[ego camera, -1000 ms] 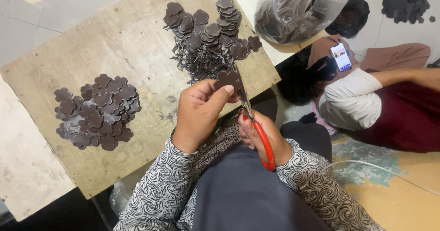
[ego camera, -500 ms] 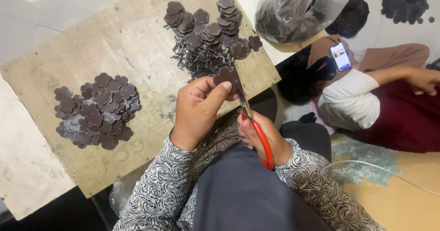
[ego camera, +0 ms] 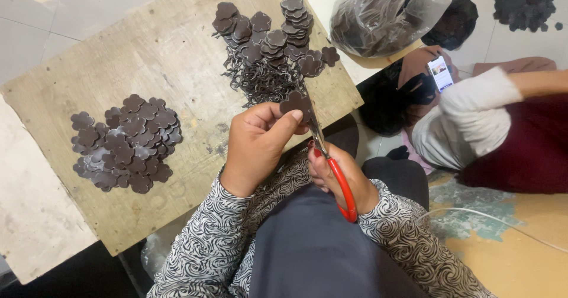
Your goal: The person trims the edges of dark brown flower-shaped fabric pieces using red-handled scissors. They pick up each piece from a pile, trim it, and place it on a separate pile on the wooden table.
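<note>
My left hand (ego camera: 255,147) pinches a dark brown flower-shaped piece (ego camera: 296,103) between thumb and fingers, just above the near edge of a wooden board (ego camera: 154,55). My right hand (ego camera: 343,177) grips red-handled scissors (ego camera: 331,168), whose blades point up along the right side of the piece. Behind my hands lies a heap of flower pieces and thin trimmings (ego camera: 266,49). A second, flatter pile of flower pieces (ego camera: 124,144) rests on the board's left part.
A clear plastic bag (ego camera: 390,14) of dark pieces sits at the top right. Another person (ego camera: 503,126) in a maroon top and white sleeve sits on the floor at right, a phone (ego camera: 441,73) beside them. More dark pieces (ego camera: 523,2) lie on the floor tiles.
The other person's arm has shifted at the right. My hands, the scissors and the flower piece stay almost in place.
</note>
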Demonstrator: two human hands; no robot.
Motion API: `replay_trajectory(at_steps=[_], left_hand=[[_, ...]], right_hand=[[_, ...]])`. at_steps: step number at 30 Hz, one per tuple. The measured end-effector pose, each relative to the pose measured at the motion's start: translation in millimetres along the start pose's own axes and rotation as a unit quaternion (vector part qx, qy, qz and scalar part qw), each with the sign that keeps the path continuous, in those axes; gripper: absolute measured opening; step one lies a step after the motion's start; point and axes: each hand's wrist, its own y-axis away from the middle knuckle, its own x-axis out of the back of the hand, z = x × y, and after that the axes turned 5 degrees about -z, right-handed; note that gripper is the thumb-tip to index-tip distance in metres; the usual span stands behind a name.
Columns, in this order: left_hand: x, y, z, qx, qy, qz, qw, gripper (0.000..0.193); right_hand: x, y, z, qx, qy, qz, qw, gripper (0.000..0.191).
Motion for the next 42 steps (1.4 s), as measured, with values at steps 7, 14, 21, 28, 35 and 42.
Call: replay_trajectory(at_steps=[7,14,21,28,35,42], left_hand=[[1.8,0.3,-1.5,-0.002,0.017,-0.001,1.0,0.015],[3.4,-2.3,-3.9,-0.006,0.04,0.009,0.999,0.015],[3.0,-1.9,-3.6,-0.005,0.039,0.014,0.999,0.015],[4.9,-3.2,-0.4,-0.008,0.027,-0.01,1.0,0.013],[2.9,2.0,1.8,0.024,-0.051,-0.003,0.998,0.014],[1.4,-0.4,-0.5,-0.044,-0.037,-0.004,0.998,0.012]], right_hand=[[3.3,1.6,1.3,0.0,0.013,-0.002,1.0,0.044],[1.9,1.3,1.8,-0.014,0.023,0.016,1.0,0.041],[-0.2,1.6,0.7,-0.018,0.006,0.014,1.0,0.04],[1.1,-0.8,2.4,-0.001,0.006,-0.007,1.0,0.046],[0.8,-2.2,-0.1,0.051,0.047,-0.037,0.997,0.053],[1.8,-1.2,0.5,0.028,0.029,-0.038,0.998,0.056]])
